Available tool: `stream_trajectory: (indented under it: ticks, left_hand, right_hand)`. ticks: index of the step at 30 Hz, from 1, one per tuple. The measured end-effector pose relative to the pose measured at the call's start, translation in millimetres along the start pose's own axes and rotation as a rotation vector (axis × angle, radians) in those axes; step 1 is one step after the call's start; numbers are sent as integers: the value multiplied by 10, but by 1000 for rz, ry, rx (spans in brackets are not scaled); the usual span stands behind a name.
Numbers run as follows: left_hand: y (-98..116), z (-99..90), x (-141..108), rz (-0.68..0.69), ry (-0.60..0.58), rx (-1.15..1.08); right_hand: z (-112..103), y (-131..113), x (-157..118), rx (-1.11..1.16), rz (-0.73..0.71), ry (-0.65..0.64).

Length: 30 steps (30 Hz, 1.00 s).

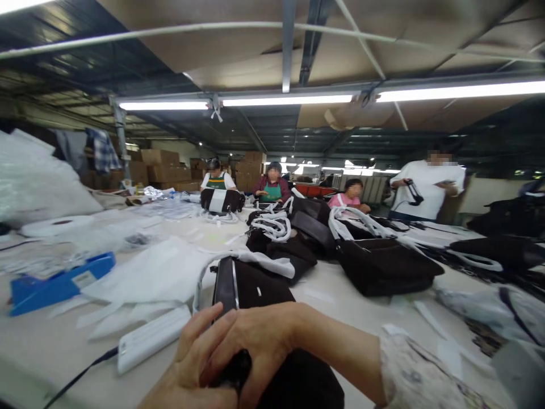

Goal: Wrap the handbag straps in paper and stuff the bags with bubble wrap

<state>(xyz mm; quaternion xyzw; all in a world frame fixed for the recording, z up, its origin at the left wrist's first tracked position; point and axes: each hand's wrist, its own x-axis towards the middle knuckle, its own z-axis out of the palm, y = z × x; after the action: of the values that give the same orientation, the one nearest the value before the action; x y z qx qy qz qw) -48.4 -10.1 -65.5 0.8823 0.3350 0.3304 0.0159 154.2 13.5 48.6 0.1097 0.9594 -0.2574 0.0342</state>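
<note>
Not much readable lettering here, tbh. The black bag [264, 287] just past the hands has a tiny pale tag [259, 291], too small to read, and the white sticker [84, 279] on the blue holder [63, 282] is a blur too. The shiny dark piece [240, 363] under the fingers is mostly covered, and I can't tell if the black fabric [306, 380] below belongs to that same bag. It's all at the near edge of the desk [357, 324], cut off at the bottom. Right hand [266, 335] comes in from the right, wrist bent, fingers curled over and meeting the left hand [191, 358]. Both are bunched around that dark piece, but pinching or just pressing, can't tell.
</note>
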Motion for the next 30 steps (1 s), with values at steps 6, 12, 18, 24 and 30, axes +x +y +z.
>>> stream_trajectory:
  ticks: [6, 12, 18, 24, 30]
  left_hand:
    - [141, -17, 83, -92, -11, -86]
    - [301, -196, 465, 270, -139, -106]
    - [255, -192, 840, 447, -226, -181]
    - [42, -276, 867, 227, -298, -320]
    - [-178, -891, 473, -214, -166, -279]
  right_hand:
    - [-159, 92, 25, 192, 106, -172]
    - [-47, 65, -422, -71, 187, 45]
    - [328, -10, -724, -305, 315, 417]
    - [464, 81, -465, -294, 488, 611]
    - [452, 78, -193, -249, 515, 691]
